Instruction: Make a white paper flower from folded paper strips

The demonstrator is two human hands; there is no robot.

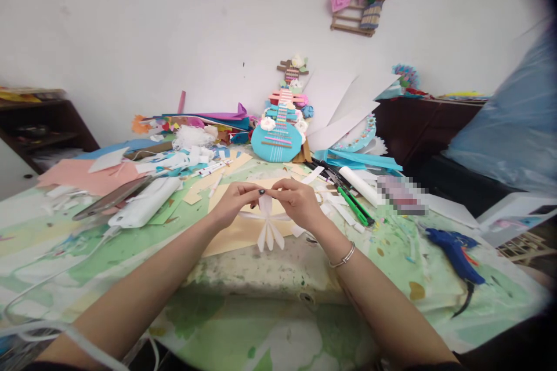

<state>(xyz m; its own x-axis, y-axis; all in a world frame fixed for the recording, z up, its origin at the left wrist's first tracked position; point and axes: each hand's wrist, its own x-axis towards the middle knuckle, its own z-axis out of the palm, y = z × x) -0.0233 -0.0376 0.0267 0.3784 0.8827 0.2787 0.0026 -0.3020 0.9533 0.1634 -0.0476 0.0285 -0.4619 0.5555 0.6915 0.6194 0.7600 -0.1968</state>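
Note:
Between my hands hangs a white paper flower with several long narrow petals spreading downward and sideways. My left hand pinches the top of its upper petal with thumb and fingertips; a dark nail shows there. From the other side, my right hand grips the same petal tip, its fingers meeting those of the left. Behind and below the flower lies a pale yellow paper sheet on the table. The exact spot where the fingertips press is partly hidden.
A blue glue gun lies at right. A green cutter and white roll are nearer the middle. A white power bank with a cable is at left. A blue paper lute stands at the back.

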